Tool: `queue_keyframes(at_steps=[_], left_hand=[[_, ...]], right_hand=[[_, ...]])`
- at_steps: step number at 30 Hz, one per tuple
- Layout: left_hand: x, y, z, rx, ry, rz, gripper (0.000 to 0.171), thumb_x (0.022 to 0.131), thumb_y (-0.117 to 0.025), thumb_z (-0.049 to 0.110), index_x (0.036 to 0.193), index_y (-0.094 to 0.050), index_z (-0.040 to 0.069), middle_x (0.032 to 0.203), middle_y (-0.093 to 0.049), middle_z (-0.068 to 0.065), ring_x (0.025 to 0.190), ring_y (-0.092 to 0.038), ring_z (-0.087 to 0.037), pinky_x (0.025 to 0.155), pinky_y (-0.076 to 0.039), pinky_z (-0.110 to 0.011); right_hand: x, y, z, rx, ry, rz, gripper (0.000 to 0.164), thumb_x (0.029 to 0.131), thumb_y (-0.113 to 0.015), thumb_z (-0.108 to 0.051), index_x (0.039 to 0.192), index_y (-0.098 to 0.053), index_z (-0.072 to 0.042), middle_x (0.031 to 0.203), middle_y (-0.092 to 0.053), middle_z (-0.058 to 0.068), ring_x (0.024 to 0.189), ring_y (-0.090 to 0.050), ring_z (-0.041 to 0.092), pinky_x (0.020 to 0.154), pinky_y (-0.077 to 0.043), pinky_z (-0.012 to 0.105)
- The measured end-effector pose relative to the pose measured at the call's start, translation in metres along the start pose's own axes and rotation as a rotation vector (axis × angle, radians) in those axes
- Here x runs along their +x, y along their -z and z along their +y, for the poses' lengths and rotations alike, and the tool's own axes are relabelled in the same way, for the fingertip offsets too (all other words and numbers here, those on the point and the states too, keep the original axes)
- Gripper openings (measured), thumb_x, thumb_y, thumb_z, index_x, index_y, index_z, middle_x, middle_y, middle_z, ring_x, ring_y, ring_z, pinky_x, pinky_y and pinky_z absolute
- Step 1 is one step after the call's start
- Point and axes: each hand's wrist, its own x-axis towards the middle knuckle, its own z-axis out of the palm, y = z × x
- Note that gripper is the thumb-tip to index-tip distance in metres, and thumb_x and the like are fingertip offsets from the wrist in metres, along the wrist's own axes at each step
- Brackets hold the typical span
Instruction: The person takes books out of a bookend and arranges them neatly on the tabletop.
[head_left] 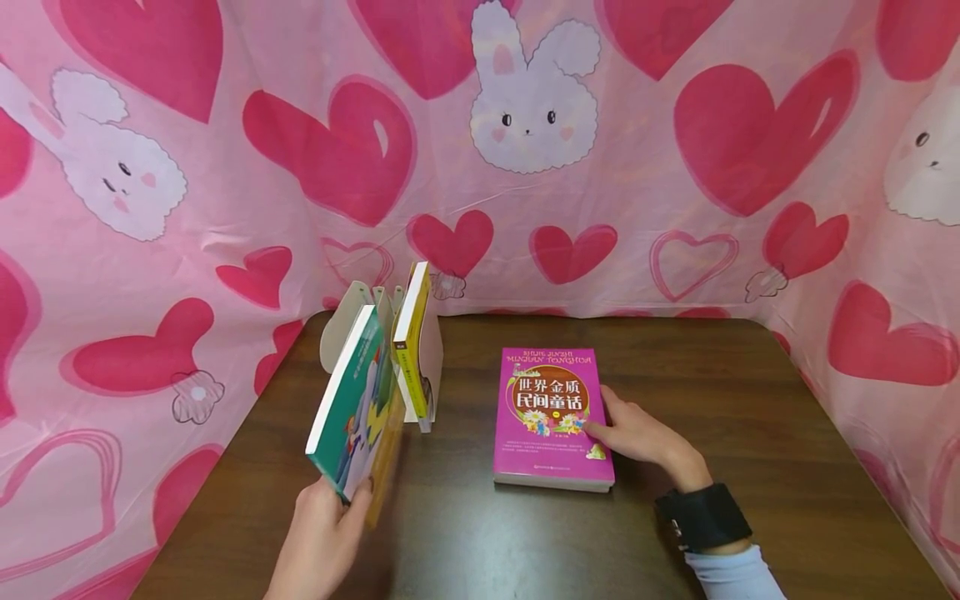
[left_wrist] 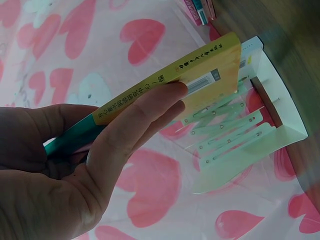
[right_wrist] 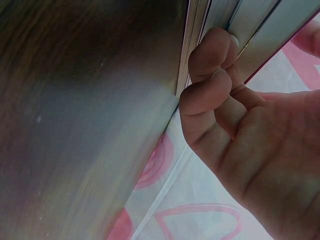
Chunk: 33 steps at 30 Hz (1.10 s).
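My left hand grips a book with a teal picture cover, tilted above the table at the left. In the left wrist view its yellow spine shows, with fingers along one side and the thumb on the other. Just beyond it stands a cream folding bookstand, where a yellow book stands upright. My right hand holds the right edge of a thick pile topped by a pink book. Its thumb lies on the cover; curled fingers touch the page edges in the right wrist view.
The brown wooden table reaches back to a pink cloth printed with hearts and rabbits, which hangs behind and at both sides. A black band circles the right wrist. The stand's crossed slats are spread apart.
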Motion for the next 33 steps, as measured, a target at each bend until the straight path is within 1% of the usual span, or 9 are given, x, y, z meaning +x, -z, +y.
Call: queue_keyframes(at_steps=[4,7,14,17,19,23,26,29,33], left_hand=[[-0.006,0.001,-0.001,0.012,-0.007,0.004,0.047,0.096,-0.064,-0.009,0.141,-0.053,-0.011,0.133,-0.066,-0.037,0.118,-0.065,-0.052,0.092,-0.055,-0.071],[-0.009,0.001,-0.001,0.009,0.003,-0.001,0.045,0.096,-0.063,-0.009,0.14,-0.054,-0.012,0.132,-0.065,-0.039,0.117,-0.065,-0.053,0.092,-0.055,-0.071],[-0.013,0.001,0.005,-0.013,0.084,-0.039,0.047,0.097,-0.063,-0.007,0.142,-0.052,-0.011,0.136,-0.063,-0.038,0.121,-0.064,-0.053,0.094,-0.054,-0.07],[-0.015,0.001,0.006,-0.013,0.094,-0.042,0.047,0.097,-0.063,-0.006,0.143,-0.051,-0.011,0.136,-0.063,-0.038,0.121,-0.064,-0.053,0.094,-0.054,-0.07],[-0.017,0.0,0.006,-0.002,0.079,-0.031,0.047,0.097,-0.063,-0.007,0.142,-0.052,-0.012,0.134,-0.064,-0.039,0.119,-0.065,-0.053,0.093,-0.056,-0.07],[-0.02,-0.001,0.007,0.015,0.069,-0.031,0.048,0.096,-0.064,-0.007,0.143,-0.052,-0.01,0.133,-0.065,-0.038,0.116,-0.066,-0.051,0.09,-0.057,-0.069],[-0.022,-0.002,0.009,0.015,0.051,-0.024,0.048,0.095,-0.066,-0.008,0.142,-0.053,-0.009,0.131,-0.067,-0.037,0.114,-0.068,-0.05,0.089,-0.058,-0.069],[-0.023,-0.003,0.01,0.017,0.017,-0.003,0.047,0.093,-0.067,-0.009,0.139,-0.056,-0.01,0.127,-0.069,-0.037,0.112,-0.069,-0.049,0.087,-0.059,-0.068],[-0.024,-0.004,0.01,0.019,-0.002,0.003,0.047,0.093,-0.068,-0.009,0.138,-0.057,-0.009,0.127,-0.07,-0.036,0.111,-0.07,-0.048,0.087,-0.059,-0.067]], right_hand=[[0.0,-0.001,0.001,-0.001,0.0,0.0,0.095,0.099,-0.068,-0.04,0.159,-0.014,0.01,0.148,-0.05,0.033,0.131,-0.053,0.044,0.108,-0.044,0.072],[0.0,-0.001,0.001,0.001,-0.002,-0.001,0.095,0.099,-0.068,-0.041,0.159,-0.014,0.01,0.148,-0.051,0.033,0.13,-0.054,0.044,0.108,-0.044,0.072],[0.0,-0.001,0.001,0.009,0.003,-0.002,0.095,0.099,-0.068,-0.04,0.159,-0.013,0.01,0.148,-0.051,0.033,0.13,-0.054,0.043,0.108,-0.045,0.072],[0.0,0.0,0.001,0.017,0.011,-0.003,0.094,0.099,-0.068,-0.039,0.159,-0.013,0.01,0.147,-0.052,0.032,0.128,-0.055,0.042,0.108,-0.046,0.071],[0.0,0.0,0.001,0.017,0.015,-0.002,0.094,0.099,-0.068,-0.039,0.159,-0.014,0.009,0.146,-0.052,0.031,0.127,-0.056,0.041,0.107,-0.047,0.071],[0.001,0.0,0.002,0.011,0.011,0.001,0.094,0.099,-0.068,-0.039,0.159,-0.014,0.009,0.147,-0.052,0.031,0.128,-0.055,0.042,0.108,-0.046,0.071],[0.001,0.0,0.002,0.007,0.007,-0.002,0.095,0.099,-0.067,-0.04,0.159,-0.013,0.009,0.148,-0.05,0.033,0.13,-0.053,0.044,0.108,-0.045,0.072],[0.001,0.0,0.002,0.011,0.002,0.001,0.095,0.099,-0.068,-0.04,0.159,-0.013,0.009,0.148,-0.05,0.033,0.13,-0.052,0.044,0.108,-0.045,0.072],[0.0,-0.001,0.002,0.009,0.0,0.0,0.096,0.099,-0.068,-0.04,0.159,-0.013,0.01,0.149,-0.049,0.033,0.131,-0.052,0.045,0.109,-0.044,0.072]])
